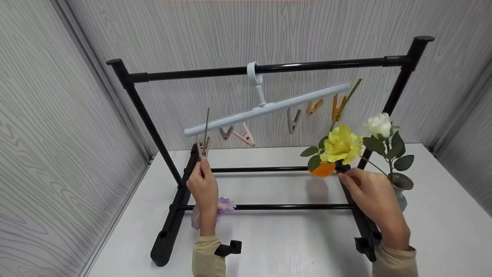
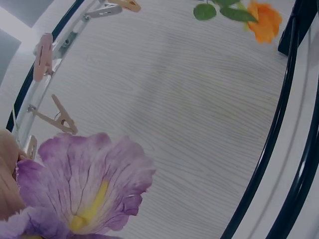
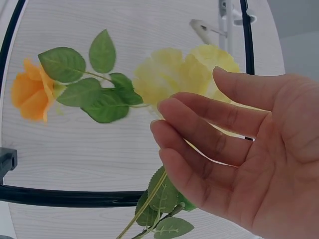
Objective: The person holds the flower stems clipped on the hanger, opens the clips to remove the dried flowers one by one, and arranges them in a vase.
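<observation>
purple petals [image 2: 84, 184] with a yellow streak filled the left wrist view, right by the left hand [image 1: 203, 184]. from the head camera that hand was raised to the end peg [image 1: 205, 147] of the pale blue hanger [image 1: 265, 109], fingers pinched at a thin stem [image 1: 206, 127] that stood up through the peg; whether they gripped the stem or the peg itself was hard to tell. the purple flower [image 1: 223, 206] hung below the wrist, over the table [image 1: 288, 238].

the hanger hung tilted from the top bar of the black rack [image 1: 265, 69], with more pegs in pink, grey and orange along it.

the right hand [image 1: 374, 196] sat near the rack's right foot, just below the yellow flower [image 1: 341, 144], which hung head-down from an orange peg [image 1: 337, 109]. its fingers were spread and relaxed, holding nothing; only the right wrist view showed this plainly, the open palm [image 3: 259, 159] close in front of the yellow bloom. an orange flower [image 3: 32, 92] with green leaves lay beside it. a white rose [image 1: 378, 125] stood in a vase [image 1: 399, 188] at the right.
</observation>
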`<action>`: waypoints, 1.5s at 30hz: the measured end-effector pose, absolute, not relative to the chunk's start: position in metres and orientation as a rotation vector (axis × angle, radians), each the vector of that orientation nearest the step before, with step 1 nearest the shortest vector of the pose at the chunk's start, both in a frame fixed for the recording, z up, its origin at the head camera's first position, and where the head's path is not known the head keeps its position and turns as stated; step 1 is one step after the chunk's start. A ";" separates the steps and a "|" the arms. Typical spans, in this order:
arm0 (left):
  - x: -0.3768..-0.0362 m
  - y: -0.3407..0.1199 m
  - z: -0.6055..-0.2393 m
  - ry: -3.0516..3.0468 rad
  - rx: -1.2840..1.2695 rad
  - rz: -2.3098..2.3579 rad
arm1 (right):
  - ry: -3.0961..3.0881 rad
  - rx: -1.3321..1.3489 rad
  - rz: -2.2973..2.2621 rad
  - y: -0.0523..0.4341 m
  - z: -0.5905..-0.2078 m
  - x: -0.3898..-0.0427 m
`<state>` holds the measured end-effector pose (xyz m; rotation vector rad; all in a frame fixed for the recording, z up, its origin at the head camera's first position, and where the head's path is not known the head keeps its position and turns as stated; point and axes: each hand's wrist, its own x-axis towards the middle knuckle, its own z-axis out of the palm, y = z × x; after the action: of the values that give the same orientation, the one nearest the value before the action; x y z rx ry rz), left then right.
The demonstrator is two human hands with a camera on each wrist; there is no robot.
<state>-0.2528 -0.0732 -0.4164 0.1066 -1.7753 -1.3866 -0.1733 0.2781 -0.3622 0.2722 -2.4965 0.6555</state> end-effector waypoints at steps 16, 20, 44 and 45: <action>-0.252 -0.085 -0.416 -1.741 0.062 -1.355 | -2.453 0.317 0.634 0.275 -0.363 -0.177; -0.252 -0.079 -0.415 -1.749 -0.046 -1.327 | -2.486 0.328 0.648 0.273 -0.362 -0.177; -0.242 -0.044 -0.411 -2.195 -0.746 -0.980 | -2.084 0.636 0.724 0.228 -0.370 -0.181; -0.241 -0.041 -0.410 -2.198 -0.771 -0.960 | -2.059 0.662 0.719 0.225 -0.371 -0.182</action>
<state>-0.2412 -0.0411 -0.4105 -0.7708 -2.1980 -0.9596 -0.1816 0.2247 -0.3709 0.6616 -2.0593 0.7190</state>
